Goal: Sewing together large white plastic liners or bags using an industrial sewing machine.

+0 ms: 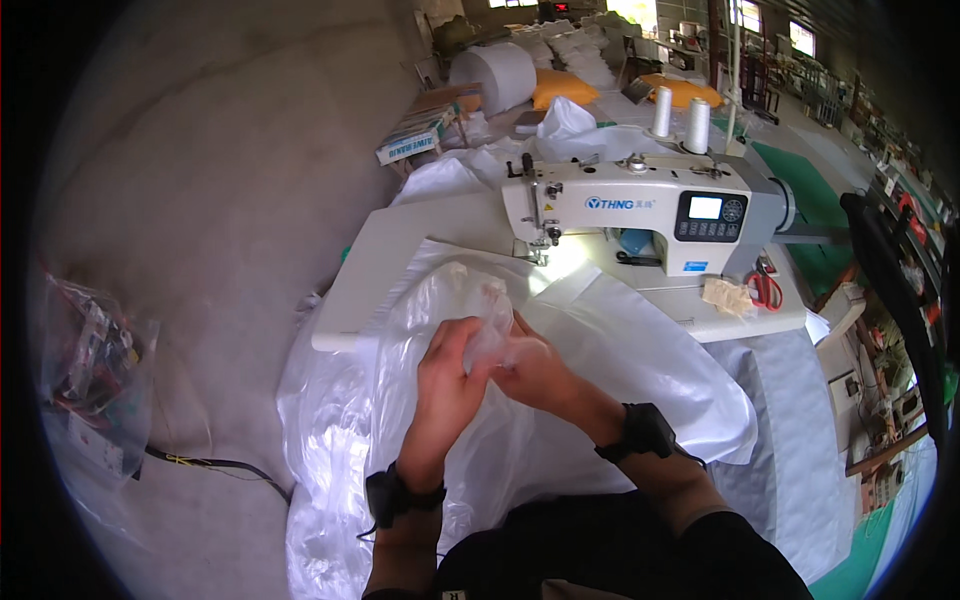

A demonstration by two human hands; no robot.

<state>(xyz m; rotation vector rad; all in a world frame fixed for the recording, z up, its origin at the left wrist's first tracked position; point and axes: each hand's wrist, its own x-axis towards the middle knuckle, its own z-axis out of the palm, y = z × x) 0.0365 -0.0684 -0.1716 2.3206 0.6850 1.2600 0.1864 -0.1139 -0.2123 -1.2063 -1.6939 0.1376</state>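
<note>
My left hand (447, 372) and my right hand (543, 372) are together in front of the sewing machine (620, 205). Between them they pinch a bunched piece of clear plastic film (488, 325), which rises above the fingertips. Some of the fingers are hidden by the film and by each other. Under both hands, large white glossy plastic sheeting (660, 350) covers the front of the machine table and hangs over its near edge. One edge of the sheeting lies close to the needle area, where a lamp shines. It cannot be seen whether the needle touches it.
On the table's right side lie red-handled scissors (766, 291) and a crumpled tan scrap (729, 297). Two white thread cones (698, 126) stand behind the machine. A plastic bag of odds and ends (95, 360) and a black cable (225, 464) are on the left floor.
</note>
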